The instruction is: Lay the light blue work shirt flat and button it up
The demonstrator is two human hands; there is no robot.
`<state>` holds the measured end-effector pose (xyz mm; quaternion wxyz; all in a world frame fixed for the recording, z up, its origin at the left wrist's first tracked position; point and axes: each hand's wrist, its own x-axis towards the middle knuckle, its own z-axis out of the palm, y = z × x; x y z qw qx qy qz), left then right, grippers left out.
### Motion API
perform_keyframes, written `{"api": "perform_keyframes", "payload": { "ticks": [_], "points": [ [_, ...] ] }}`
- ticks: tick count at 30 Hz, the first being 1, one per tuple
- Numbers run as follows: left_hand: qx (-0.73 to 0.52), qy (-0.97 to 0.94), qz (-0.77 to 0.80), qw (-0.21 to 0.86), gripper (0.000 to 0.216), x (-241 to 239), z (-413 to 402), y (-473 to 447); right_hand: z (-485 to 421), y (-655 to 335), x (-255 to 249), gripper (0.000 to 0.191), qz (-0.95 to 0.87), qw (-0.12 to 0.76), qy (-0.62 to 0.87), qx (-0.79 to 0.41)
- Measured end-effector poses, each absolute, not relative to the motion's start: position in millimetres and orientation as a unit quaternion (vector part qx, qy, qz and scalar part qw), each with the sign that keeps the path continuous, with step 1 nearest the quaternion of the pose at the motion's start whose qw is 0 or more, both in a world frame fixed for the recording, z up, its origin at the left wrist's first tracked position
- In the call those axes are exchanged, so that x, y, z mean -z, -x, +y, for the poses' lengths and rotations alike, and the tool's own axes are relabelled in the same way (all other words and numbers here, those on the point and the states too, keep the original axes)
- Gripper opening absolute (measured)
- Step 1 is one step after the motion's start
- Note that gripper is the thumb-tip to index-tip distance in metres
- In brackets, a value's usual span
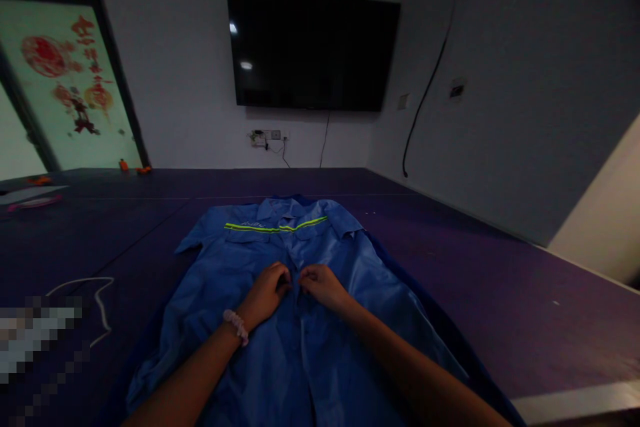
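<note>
While a blue work shirt (300,307) is spread flat on the purple counter (500,293), its front placket is pinched at mid-chest by the left hand (267,293) and the right hand (323,285), each grip pressed onto the fabric. A white cord (97,300) is seen well apart at the left.

No readable text, even on the blue shirt (280,320) chest stripe.
</note>
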<state>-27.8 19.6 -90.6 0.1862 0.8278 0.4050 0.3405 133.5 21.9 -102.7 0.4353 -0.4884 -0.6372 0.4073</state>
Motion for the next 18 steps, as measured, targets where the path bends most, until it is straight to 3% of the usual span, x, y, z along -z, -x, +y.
{"api": "perform_keyframes", "payload": {
  "ticks": [18],
  "points": [
    [-0.4,-0.802,0.407,0.177,0.009,92.2,17.9,22.7,18.7,-136.4,105.4,0.02,-0.714,0.432,0.457,-0.306]
  ]
}}
